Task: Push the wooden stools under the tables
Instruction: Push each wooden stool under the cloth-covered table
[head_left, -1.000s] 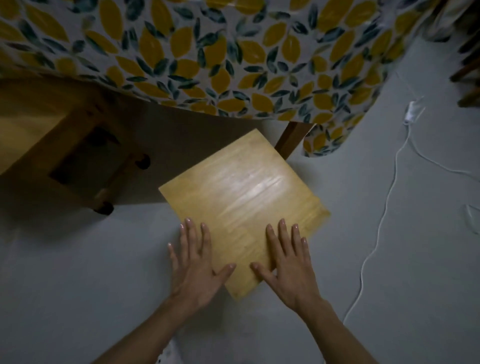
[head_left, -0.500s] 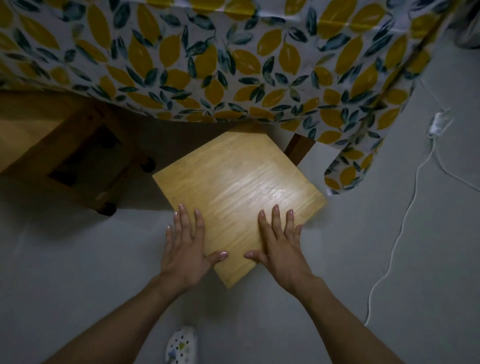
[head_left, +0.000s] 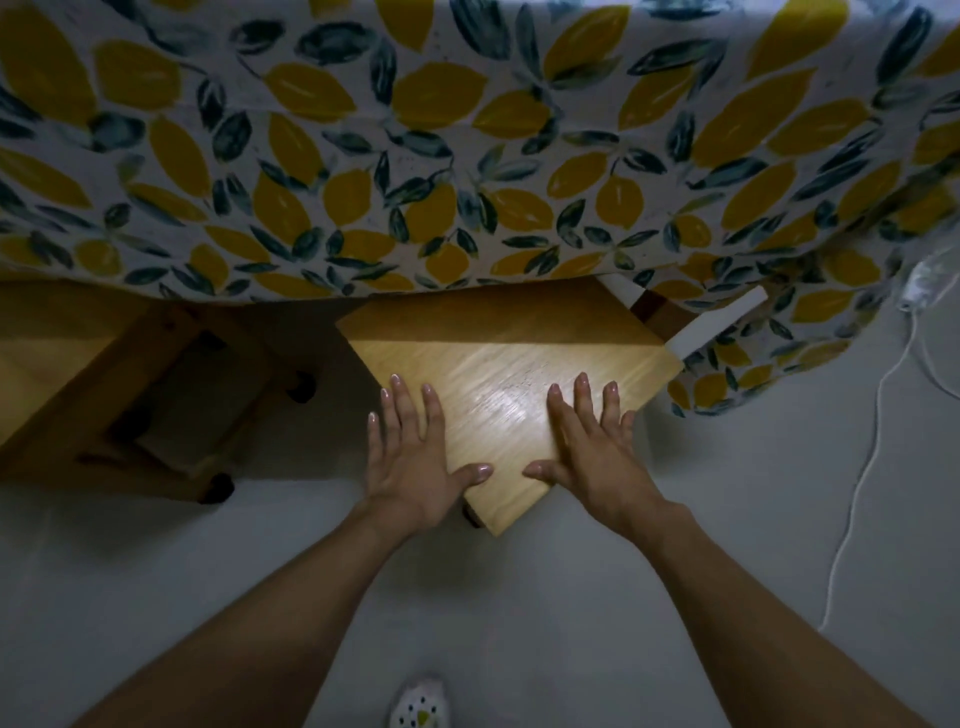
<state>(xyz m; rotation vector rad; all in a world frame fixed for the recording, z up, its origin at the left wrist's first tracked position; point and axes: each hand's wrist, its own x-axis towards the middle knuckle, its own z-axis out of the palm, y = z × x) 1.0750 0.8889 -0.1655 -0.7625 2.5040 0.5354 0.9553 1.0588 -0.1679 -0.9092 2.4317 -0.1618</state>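
A light wooden stool (head_left: 498, 358) with a square seat stands turned corner-on, its far part in shadow beneath the table's lemon-patterned cloth (head_left: 467, 145). My left hand (head_left: 410, 447) lies flat on the seat's near-left edge, fingers spread. On the near-right part of the seat my right hand (head_left: 592, 441) also rests flat, fingers apart. Neither hand grips anything. A second wooden stool (head_left: 130, 384) stands at the left, mostly below the table edge.
A dark wooden table leg (head_left: 660, 312) shows just right of the stool's far corner. A white cable (head_left: 867, 467) with an inline switch trails over the grey floor on the right. My patterned sock (head_left: 421, 706) is at the bottom edge.
Both hands have slid the stool away from me, so its far corner has gone beneath the tablecloth. My view has come closer to the table.
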